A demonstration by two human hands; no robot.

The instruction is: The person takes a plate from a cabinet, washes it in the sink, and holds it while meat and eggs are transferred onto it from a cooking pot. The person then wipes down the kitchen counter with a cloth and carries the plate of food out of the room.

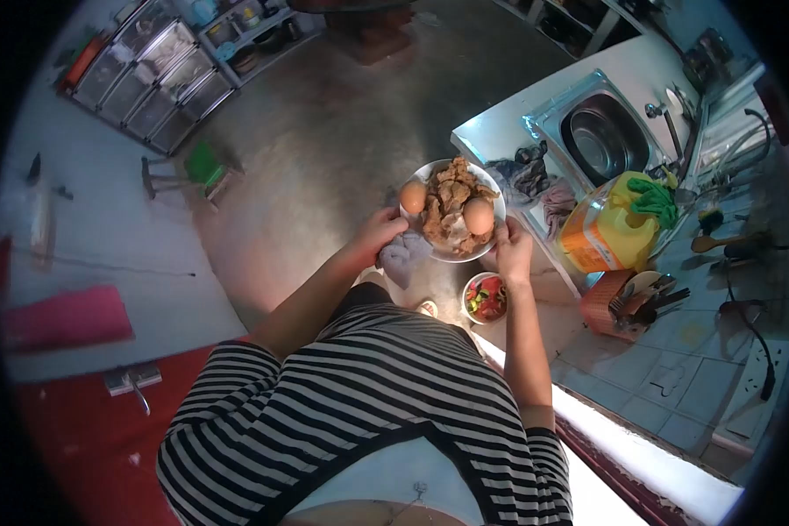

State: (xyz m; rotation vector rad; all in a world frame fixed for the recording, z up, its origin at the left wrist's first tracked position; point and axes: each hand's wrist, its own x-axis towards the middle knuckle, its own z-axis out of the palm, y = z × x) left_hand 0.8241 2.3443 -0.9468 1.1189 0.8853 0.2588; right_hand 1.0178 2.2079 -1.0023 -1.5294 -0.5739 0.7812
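Between my two hands is a white plate [437, 167], heaped with brown fried pieces [451, 197] that look like meat. Two brown eggs, a left egg [413, 197] and a right egg [479, 215], sit on it at either side. My left hand [384, 233] is closed on the plate's left edge, and a grey cloth [400, 260] hangs beneath those fingers. The right edge is gripped by my right hand [511, 252]. Lower, close to my right forearm, stands a white bowl [467, 309] of red, green and yellow cut food.
On the right, the counter [491, 136] carries a steel sink [609, 131], crumpled dark cloths [522, 175], a yellow jug [605, 228] with a green glove [654, 203], and an orange utensil holder [603, 302]. A green stool [203, 167] stands left on the floor.
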